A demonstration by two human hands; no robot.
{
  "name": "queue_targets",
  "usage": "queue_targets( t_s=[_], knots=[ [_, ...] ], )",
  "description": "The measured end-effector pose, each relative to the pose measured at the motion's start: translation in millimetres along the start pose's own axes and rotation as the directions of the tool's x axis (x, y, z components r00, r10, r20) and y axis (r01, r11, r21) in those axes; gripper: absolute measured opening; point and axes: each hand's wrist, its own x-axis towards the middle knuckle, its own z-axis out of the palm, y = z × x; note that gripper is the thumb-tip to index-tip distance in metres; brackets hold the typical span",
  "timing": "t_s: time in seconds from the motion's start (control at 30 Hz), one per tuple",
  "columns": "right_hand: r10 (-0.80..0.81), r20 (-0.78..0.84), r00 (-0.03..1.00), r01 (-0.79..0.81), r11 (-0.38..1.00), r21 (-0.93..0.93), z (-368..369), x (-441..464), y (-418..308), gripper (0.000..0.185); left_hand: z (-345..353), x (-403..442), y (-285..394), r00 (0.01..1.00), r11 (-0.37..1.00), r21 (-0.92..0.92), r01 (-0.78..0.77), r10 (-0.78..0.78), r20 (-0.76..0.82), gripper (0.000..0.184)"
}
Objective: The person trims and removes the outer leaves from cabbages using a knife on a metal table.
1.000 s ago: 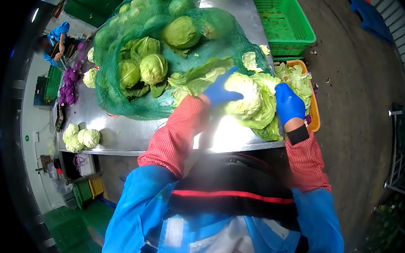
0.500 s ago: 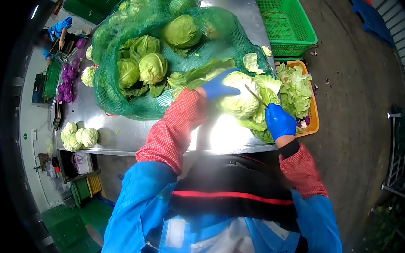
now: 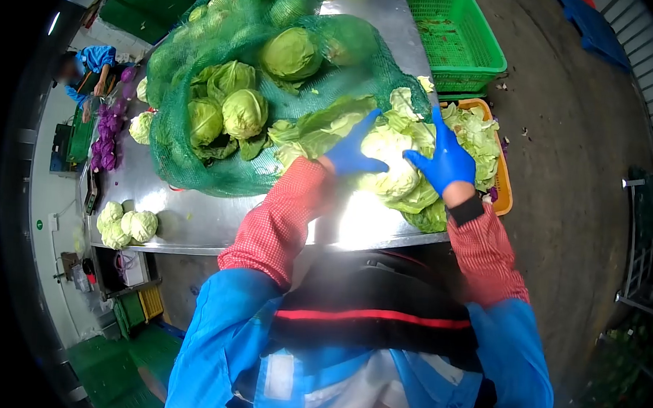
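Observation:
A pale, partly trimmed cabbage [image 3: 390, 161] lies near the right end of the metal table, loose outer leaves around it. My left hand [image 3: 354, 147], in a blue glove, grips its left side with thumb and fingers apart. On the opposite side, my gloved right hand [image 3: 447, 160] is spread open, its thumb by the cabbage and its fingers over the outer leaves. No knife shows in this view. Large cut leaves [image 3: 328, 123] rest just beyond my left hand. Farther left, whole green cabbages [image 3: 244, 114] sit in a green mesh sack [image 3: 167, 146].
An orange crate [image 3: 504, 186] of leaf scraps stands against the table's right edge, with a green crate [image 3: 465, 79] behind it. Several trimmed cabbages [image 3: 143, 226] sit at the left front corner. Purple bundles [image 3: 108, 134] lie at the far left, near another person [image 3: 96, 59] in blue.
The knife that was in my right hand has gone from view. That hand has opened and moved up beside the cabbage. My left hand has stayed on the cabbage.

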Motion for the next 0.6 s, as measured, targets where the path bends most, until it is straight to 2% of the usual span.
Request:
queue_targets(
  t_s=[0.07,0.1,0.17,0.2,0.27,0.3,0.33,0.4,0.43,0.47,0.53,0.6],
  knots=[
    [0.085,0.096,0.992,-0.090,0.995,0.047,12.8,29.4,6.9,0.086,2.1,-6.1,2.7,0.997,0.997,0.032,-0.076,0.076,-0.008,0.119],
    [-0.042,0.102,0.994,0.024,0.984,0.175,25.1,42.3,12.3,0.064,4.4,-10.4,2.1,0.990,0.989,0.058,-0.133,0.135,-0.028,0.121],
    [-0.031,0.254,0.967,0.043,0.998,-0.042,34.3,40.8,7.8,0.051,9.1,-24.1,5.2,0.971,0.973,0.077,-0.218,0.225,-0.087,0.122],
    [-0.010,0.328,0.945,0.062,0.987,-0.148,35.0,39.1,2.4,0.044,11.1,-32.7,8.5,0.967,0.963,0.148,-0.226,0.240,-0.082,0.121],
    [0.078,0.263,0.962,-0.035,0.986,-0.164,43.7,43.7,24.0,0.032,16.2,-51.9,15.3,0.961,0.929,0.282,-0.239,0.269,-0.070,0.119],
    [0.153,0.222,0.963,-0.112,0.976,-0.187,60.0,49.6,49.7,0.030,20.3,-62.2,15.3,0.957,0.925,0.291,-0.245,0.278,-0.077,0.113],
    [0.199,0.168,0.965,-0.186,0.978,-0.092,61.0,46.8,61.4,0.033,24.5,-71.6,10.6,0.956,0.939,0.254,-0.232,0.269,-0.119,0.112],
    [0.167,0.216,0.962,-0.174,0.985,0.012,49.6,36.9,54.8,0.046,25.9,-81.4,-5.2,0.947,0.958,0.187,-0.215,0.252,-0.201,0.111],
    [0.148,0.281,0.948,-0.192,0.972,0.136,23.9,22.9,20.8,0.067,25.5,-83.3,-7.8,0.937,0.962,0.145,-0.231,0.260,-0.232,0.109],
    [0.145,0.374,0.916,-0.224,0.958,0.177,29.0,14.8,15.1,0.081,25.3,-84.6,-5.3,0.948,0.977,0.092,-0.192,0.209,-0.239,0.108],
    [0.005,0.317,0.948,-0.022,0.998,0.052,23.5,-13.9,-15.8,0.087,23.6,-81.5,4.0,0.963,0.992,-0.012,-0.125,0.119,-0.243,0.105],
    [-0.008,0.364,0.931,-0.061,0.982,0.180,28.7,-21.7,-7.9,0.082,18.8,-77.4,-14.7,0.968,0.992,-0.035,-0.121,0.110,-0.226,0.104]
  ],
)
